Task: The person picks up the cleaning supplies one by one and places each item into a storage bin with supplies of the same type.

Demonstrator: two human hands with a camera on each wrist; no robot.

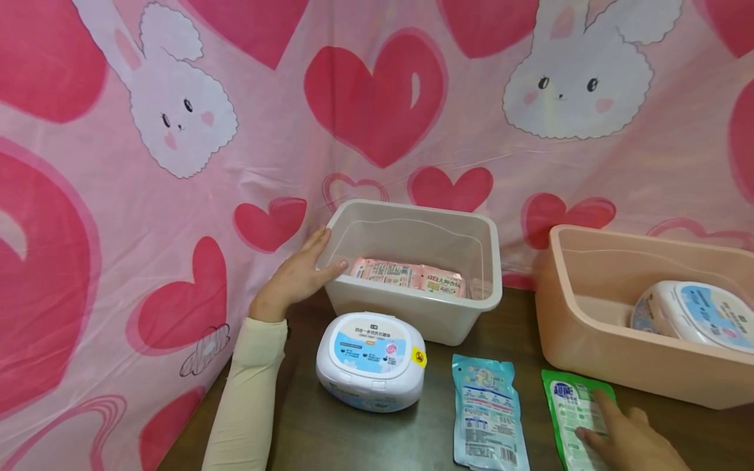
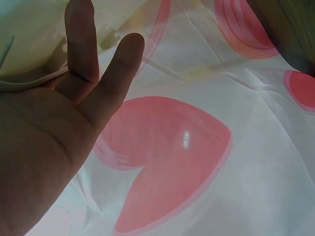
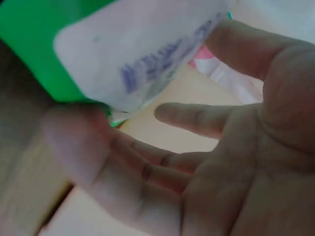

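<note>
My left hand (image 1: pixel 303 271) rests on the left rim of a grey plastic bin (image 1: pixel 406 304), fingers extended along its outside and thumb over the front edge. Pink packets (image 1: pixel 389 273) lie inside that bin. At the lower right, my right hand (image 1: pixel 630 438) is over a green and white pouch (image 1: pixel 567 399) on the table, thumb and forefinger spread apart on it. In the right wrist view the pouch (image 3: pixel 113 54) shows between thumb and forefinger, with the other fingers loosely bent. A white lidded tub (image 1: pixel 371 360) and a light-blue pouch (image 1: pixel 487 412) stand between the hands.
A peach bin (image 1: pixel 624 353) at the right holds another white tub (image 1: pixel 695 314). Behind both bins hangs a pink curtain (image 1: pixel 377 170) with hearts and rabbits, which also runs along the left side of the dark table (image 1: pixel 330 438).
</note>
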